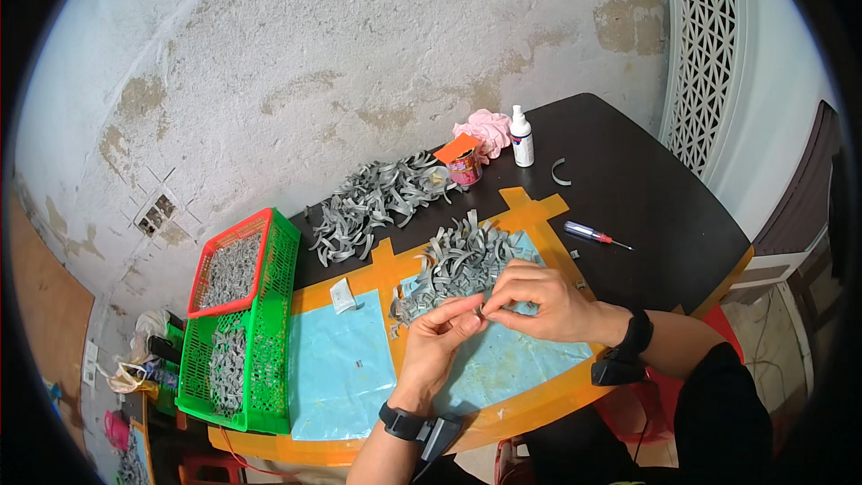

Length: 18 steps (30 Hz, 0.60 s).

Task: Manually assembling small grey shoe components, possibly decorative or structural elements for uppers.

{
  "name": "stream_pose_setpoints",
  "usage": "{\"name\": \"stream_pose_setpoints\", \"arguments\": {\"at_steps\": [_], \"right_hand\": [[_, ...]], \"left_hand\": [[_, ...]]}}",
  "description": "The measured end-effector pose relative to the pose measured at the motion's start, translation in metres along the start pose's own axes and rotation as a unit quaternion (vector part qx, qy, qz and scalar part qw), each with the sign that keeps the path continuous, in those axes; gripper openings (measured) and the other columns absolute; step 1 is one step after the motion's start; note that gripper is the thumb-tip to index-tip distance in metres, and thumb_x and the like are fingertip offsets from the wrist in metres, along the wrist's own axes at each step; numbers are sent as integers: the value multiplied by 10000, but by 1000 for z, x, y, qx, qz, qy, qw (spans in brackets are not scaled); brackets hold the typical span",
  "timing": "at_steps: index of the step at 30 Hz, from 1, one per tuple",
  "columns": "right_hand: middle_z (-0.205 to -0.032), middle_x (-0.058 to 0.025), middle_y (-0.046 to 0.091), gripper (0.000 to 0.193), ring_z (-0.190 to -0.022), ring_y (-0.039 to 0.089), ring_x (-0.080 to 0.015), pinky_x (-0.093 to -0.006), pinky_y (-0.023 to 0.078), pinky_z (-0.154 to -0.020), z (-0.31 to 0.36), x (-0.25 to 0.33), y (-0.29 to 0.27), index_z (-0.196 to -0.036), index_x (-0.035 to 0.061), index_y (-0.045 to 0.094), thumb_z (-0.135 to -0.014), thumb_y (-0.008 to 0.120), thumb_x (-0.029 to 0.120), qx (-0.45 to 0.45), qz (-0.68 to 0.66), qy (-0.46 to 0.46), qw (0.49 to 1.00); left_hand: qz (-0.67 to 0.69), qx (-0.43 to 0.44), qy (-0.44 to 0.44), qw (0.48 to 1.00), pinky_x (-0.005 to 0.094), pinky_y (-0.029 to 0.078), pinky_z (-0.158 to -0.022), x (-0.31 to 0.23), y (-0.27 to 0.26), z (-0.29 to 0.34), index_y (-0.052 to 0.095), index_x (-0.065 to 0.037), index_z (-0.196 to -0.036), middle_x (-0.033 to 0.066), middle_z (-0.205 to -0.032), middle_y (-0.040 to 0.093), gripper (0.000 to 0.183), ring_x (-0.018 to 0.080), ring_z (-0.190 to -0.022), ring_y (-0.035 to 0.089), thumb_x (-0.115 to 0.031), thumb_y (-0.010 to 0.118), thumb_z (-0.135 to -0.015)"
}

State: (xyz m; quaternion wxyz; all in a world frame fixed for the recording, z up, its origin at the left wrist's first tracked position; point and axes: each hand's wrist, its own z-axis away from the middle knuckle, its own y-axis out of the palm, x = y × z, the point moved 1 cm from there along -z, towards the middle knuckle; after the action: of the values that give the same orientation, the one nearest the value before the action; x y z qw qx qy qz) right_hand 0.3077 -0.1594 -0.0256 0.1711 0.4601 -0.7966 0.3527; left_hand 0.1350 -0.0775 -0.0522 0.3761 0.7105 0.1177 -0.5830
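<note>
My left hand (435, 341) and my right hand (540, 302) meet over the blue sheet (507, 375) near the table's front. Both are closed in a pinch, fingertips almost touching. Whatever small thing lies between them is mostly hidden by the fingers. Just beyond my hands rises a heap of curved grey strips (462, 256), with smaller grey pieces at its near left edge. A larger pile of the same curved strips (373, 207) lies farther back on the dark table.
On the left, a green basket (274, 341) and a red-rimmed basket (262, 283) on it hold grey pieces. Behind the piles are a tin (464, 169), pink cloth (486, 132) and white bottle (522, 142). A screwdriver (588, 233) lies right. Orange tape (536, 211) borders the sheets.
</note>
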Motion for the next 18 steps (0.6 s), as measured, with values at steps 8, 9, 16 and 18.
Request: {"name": "stream_pose_setpoints", "arguments": {"at_steps": [8,9,16,18], "right_hand": [[-803,-69,630,137,-741,602,-181,-287,480,-641,1,-1,-2,-915,37,690,-779,685,16,5,-64,57,996],[-810,-67,640,139,-747,606,-169,-285,479,-645,2,-3,-1,-918,40,694,-781,687,20,2,-86,78,993],[-898,-60,666,124,-844,625,-132,-247,492,-753,2,-14,-3,-954,-19,657,-839,651,25,6,-250,254,934],[-903,-64,661,146,-864,626,-130,-249,494,-763,1,-12,-5,-983,-21,630,-861,638,60,-2,-332,324,886]], "left_hand": [[49,-28,-30,998,240,554,-753,-5,-1,-1,616,-17,-1033,78,-925,661,149,147,-827,654,-11,587,-887],[54,-35,-30,997,237,554,-751,-5,-1,-2,611,-19,-1014,80,-914,663,129,144,-826,654,-12,586,-888],[64,-37,-43,996,233,550,-740,-4,-5,-3,626,-26,-1016,81,-927,668,143,136,-830,650,-9,603,-876],[60,-40,-39,997,230,547,-735,-3,-6,-2,631,-31,-1016,84,-936,670,147,132,-822,649,-5,605,-874]]}}
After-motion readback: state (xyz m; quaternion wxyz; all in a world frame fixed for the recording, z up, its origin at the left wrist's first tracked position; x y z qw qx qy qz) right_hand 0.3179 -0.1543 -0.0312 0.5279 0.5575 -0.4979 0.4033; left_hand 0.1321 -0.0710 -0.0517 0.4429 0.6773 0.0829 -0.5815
